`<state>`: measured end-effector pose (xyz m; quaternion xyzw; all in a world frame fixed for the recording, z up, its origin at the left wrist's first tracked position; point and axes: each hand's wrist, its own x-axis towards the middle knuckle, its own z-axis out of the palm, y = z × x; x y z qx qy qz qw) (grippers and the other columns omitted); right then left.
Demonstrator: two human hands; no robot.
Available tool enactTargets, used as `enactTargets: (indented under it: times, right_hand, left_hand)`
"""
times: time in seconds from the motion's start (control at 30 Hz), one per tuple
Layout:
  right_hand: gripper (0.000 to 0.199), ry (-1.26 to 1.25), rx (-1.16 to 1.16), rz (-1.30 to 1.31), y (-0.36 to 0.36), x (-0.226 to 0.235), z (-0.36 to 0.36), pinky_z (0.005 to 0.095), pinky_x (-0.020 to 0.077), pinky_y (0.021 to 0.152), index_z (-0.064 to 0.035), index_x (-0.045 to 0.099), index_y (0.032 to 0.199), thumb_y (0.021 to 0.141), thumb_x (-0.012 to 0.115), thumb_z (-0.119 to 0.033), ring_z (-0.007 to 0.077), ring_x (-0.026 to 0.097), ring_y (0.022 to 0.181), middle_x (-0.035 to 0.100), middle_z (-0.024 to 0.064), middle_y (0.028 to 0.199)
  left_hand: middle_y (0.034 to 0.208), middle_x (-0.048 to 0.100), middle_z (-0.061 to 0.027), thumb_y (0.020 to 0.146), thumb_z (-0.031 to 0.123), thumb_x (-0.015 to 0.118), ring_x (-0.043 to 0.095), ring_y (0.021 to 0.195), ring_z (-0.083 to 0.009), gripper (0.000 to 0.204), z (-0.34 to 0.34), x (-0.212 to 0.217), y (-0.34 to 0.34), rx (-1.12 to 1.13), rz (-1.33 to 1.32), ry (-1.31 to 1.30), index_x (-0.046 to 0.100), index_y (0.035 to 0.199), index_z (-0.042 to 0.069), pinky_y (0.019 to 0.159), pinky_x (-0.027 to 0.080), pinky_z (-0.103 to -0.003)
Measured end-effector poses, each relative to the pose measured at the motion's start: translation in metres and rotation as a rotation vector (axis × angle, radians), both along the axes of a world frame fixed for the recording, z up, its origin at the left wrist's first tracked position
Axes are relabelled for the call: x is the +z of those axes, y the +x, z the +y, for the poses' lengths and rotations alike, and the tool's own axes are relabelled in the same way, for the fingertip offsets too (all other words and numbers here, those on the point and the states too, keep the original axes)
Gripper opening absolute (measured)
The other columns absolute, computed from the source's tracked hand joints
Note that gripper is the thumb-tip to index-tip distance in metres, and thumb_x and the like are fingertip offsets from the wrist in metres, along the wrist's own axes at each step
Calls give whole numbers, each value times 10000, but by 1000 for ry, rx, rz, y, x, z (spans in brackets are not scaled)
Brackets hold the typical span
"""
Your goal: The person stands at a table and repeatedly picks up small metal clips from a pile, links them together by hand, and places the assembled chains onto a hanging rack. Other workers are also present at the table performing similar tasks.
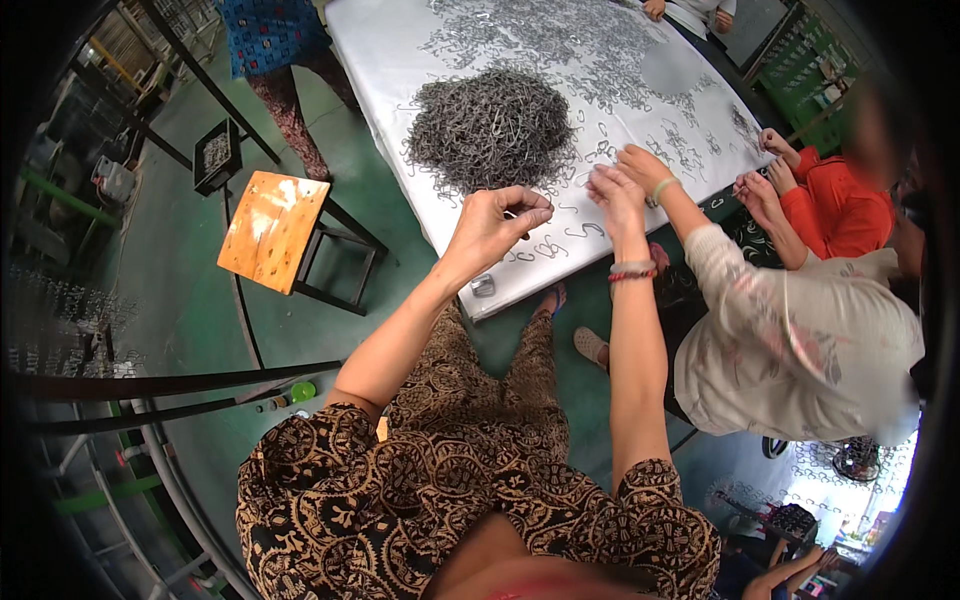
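The left hand [488, 224] and right hand [620, 202] hover inside the surface's [384, 70] near edge; I cannot tell whether either grip is clamped on a hook. Piled wire hooks [490, 130] leave a narrow bare strip along the left edge. A silver piece [483, 286] occupies the near-left corner; a co-worker's hand [648, 172] crowds the right hand.

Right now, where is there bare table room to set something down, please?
The white-covered table looks bare between its left edge and the dark, rounded heap of metal hooks, and narrowly right of the small silver object by the near corner. Its far end, strewn with loose grey hooks, is crowded.
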<state>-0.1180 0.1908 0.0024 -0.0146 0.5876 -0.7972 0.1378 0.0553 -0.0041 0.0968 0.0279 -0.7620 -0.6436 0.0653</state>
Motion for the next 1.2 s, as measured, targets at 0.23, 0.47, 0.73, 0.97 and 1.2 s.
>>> enactTargets:
  times: [0.23, 0.47, 0.73, 0.97, 1.2]
  right_hand:
    - [141, 210, -67, 250, 126, 56, -14, 251, 540, 664, 95, 643, 966, 843, 647, 26, 164, 665, 700, 668, 122, 857]
    - [187, 323, -109, 401, 163, 60, -25, 227, 517, 681, 61, 641, 1035, 850, 615, 63, 114, 649, 742, 658, 75, 879]
    - [275, 491, 28, 350, 108, 69, 1, 206, 471, 618, 14, 620, 1127, 852, 632, 1, 73, 571, 674, 643, 40, 826]
    - [169, 960, -68, 538, -25, -11, -42, 362, 495, 611, 20, 573, 820, 737, 700, -54, 243, 629, 661, 641, 137, 709]
    - [171, 1168, -91, 518, -36, -30, -27, 397, 513, 687, -8, 594, 883, 733, 654, -63, 335, 666, 698, 672, 160, 719]
  left_hand:
    - [843, 691, -61, 816, 140, 726, 625, 765, -112, 182, 21, -28, -13, -27, 91, -16, 698, 914, -11, 681, 501, -268]
    - [927, 696, -85, 856, 99, 678, 652, 869, -147, 141, 34, -37, 6, 40, 137, -27, 657, 940, -12, 771, 522, -291]
    - [935, 703, -88, 892, 29, 616, 656, 896, -135, 77, 24, -27, 15, 97, 143, 112, 633, 951, -17, 804, 525, -284]
    - [887, 712, -94, 856, 47, 664, 686, 855, -171, 70, 15, -25, 10, 117, 104, 60, 650, 904, 0, 754, 533, -292]
    - [905, 708, -79, 885, 32, 633, 657, 873, -127, 74, 14, -28, 8, 52, 141, 6, 642, 941, -14, 794, 521, -273]
